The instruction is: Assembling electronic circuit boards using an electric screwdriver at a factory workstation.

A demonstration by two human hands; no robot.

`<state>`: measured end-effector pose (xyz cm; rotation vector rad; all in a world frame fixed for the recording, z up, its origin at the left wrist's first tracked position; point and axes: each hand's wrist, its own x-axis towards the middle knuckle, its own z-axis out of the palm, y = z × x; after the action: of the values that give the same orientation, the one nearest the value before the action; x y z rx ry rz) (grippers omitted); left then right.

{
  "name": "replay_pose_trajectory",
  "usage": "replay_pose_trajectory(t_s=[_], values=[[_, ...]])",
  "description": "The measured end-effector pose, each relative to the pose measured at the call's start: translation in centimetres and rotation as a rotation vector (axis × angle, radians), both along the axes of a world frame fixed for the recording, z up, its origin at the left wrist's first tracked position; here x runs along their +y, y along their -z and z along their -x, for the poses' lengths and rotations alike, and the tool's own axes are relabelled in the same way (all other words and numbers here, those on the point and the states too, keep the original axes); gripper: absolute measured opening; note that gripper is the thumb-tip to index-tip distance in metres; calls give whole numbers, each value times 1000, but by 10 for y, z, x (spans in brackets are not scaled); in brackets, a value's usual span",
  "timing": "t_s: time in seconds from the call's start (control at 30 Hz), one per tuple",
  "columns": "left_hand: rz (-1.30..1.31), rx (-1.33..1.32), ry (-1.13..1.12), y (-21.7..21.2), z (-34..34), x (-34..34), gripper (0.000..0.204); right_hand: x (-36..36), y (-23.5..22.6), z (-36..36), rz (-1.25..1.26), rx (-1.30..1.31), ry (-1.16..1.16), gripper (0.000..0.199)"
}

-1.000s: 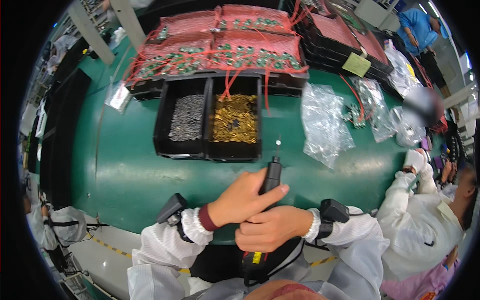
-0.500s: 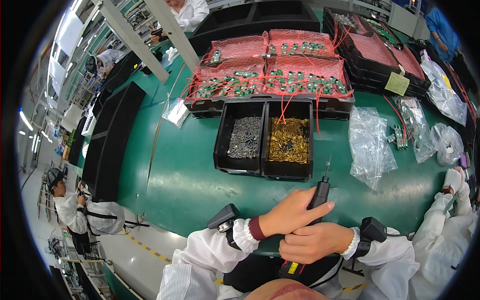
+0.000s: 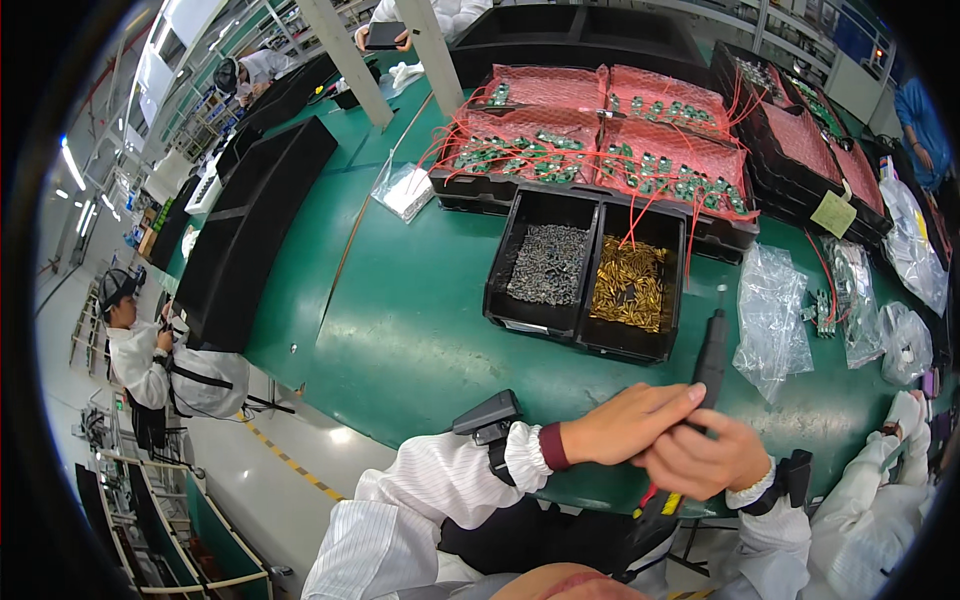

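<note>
A slim black electric screwdriver (image 3: 712, 355) is tilted over the green table, its thin bit toward the far side. My left hand (image 3: 625, 422) is closed at the driver's left, with its thumb against the black body and its other fingers partly hidden. My right hand (image 3: 708, 455), slightly blurred, is curled round the lower body, close against the left hand. Below the hands, the driver's yellow-marked rear part (image 3: 662, 505) shows. Just beyond stand two joined black bins: one holds small silvery screws (image 3: 550, 262), the other brass-coloured pins (image 3: 630, 285).
Behind the bins, black trays lined with pink bubble wrap (image 3: 535, 85) hold green circuit boards and red wires. Clear plastic bags (image 3: 772, 320) lie right. A long black divided tray (image 3: 250, 235) stands left. A co-worker's sleeve (image 3: 870, 480) is close at the right.
The view has swung, so the table's things appear farther right. The screwdriver and both hands have moved right in the picture. My right hand has shifted up along the driver's body.
</note>
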<state>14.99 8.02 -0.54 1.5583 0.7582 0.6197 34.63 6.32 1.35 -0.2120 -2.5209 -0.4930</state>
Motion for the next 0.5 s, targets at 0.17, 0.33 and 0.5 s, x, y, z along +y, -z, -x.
replay_pose_trajectory(t_s=[0.17,0.33,0.5], values=[[85,-34,125,-5,-4,-2,61,-6,-2,-41,48,-36,250,12],[53,46,164,-4,-5,0,61,-12,7,-59,62,2,362,30],[14,77,163,-2,-5,0,58,-11,5,-70,109,-1,599,47]])
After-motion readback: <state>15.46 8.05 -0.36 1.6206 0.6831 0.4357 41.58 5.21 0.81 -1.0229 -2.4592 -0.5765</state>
